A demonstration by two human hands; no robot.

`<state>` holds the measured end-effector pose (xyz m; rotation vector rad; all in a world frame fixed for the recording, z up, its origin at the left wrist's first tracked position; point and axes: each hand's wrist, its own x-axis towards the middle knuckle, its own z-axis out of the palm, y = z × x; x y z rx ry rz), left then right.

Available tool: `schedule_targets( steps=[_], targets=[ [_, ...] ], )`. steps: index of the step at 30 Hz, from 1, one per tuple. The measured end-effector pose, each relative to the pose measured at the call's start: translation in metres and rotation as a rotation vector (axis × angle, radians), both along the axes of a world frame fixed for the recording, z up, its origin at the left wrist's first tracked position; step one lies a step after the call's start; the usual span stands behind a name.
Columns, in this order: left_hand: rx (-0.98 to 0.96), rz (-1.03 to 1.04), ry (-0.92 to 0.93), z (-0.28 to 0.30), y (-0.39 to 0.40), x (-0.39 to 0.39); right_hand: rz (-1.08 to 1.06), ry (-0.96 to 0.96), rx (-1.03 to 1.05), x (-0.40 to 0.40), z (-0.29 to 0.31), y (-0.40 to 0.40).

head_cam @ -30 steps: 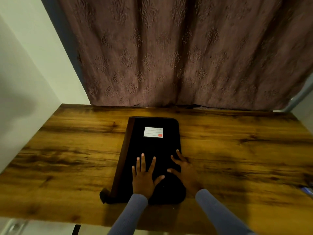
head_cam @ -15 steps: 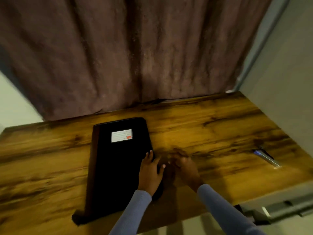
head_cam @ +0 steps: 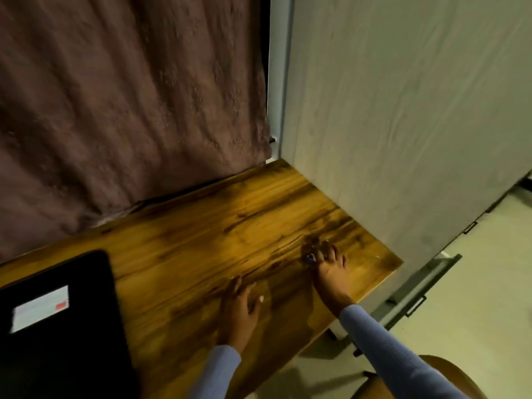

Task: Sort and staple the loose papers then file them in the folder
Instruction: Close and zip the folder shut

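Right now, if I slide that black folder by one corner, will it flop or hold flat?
The black folder likely holds flat: its edge and rounded corner look straight and rigid. On the smooth wooden table it should slide easily, perhaps pivoting.

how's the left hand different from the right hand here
The left hand lies flat on bare table; the right hand reaches farther, fingers on a small blurred object. The left is nearer the black folder, the right nearer the wall. Both wear blue sleeves.
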<state>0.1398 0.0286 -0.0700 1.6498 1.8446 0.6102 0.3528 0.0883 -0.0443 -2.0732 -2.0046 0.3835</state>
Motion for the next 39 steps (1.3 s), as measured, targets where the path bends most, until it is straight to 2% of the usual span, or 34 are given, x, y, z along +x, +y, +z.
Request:
schedule_targets(
  steps=[3, 7, 12, 16, 19, 23, 27, 32, 39],
  targets=[
    [-0.046, 0.058, -0.022, -0.004, 0.001, 0.001, -0.002, 0.098, -0.063, 0.004, -0.004, 0.002],
    [-0.032, 0.141, 0.041, -0.006, -0.004, -0.020, 0.169, -0.029, -0.033, -0.019, -0.008, 0.001],
    [0.039, 0.241, 0.182, 0.006, -0.027, -0.076, 0.321, -0.151, -0.161, -0.105, -0.006, 0.006],
    [0.080, 0.355, 0.212, 0.020, -0.060, -0.140, 0.447, -0.135, -0.233, -0.194, -0.007, -0.005],
    [0.057, 0.414, 0.262, 0.023, -0.085, -0.185, 0.496, -0.061, -0.207, -0.250, -0.005, -0.014],
    [-0.095, 0.344, 0.390, 0.019, -0.114, -0.238, 0.495, 0.067, -0.174, -0.301, 0.002, -0.018],
    [-0.251, 0.249, 0.357, 0.015, -0.124, -0.257, 0.450, 0.152, -0.117, -0.319, 0.000, -0.020],
    [-0.263, 0.201, 0.303, 0.009, -0.123, -0.265, 0.430, 0.244, -0.081, -0.321, -0.010, -0.033],
    [-0.217, 0.162, 0.226, 0.004, -0.127, -0.272, 0.368, 0.194, -0.098, -0.327, -0.009, -0.039]
  ],
)
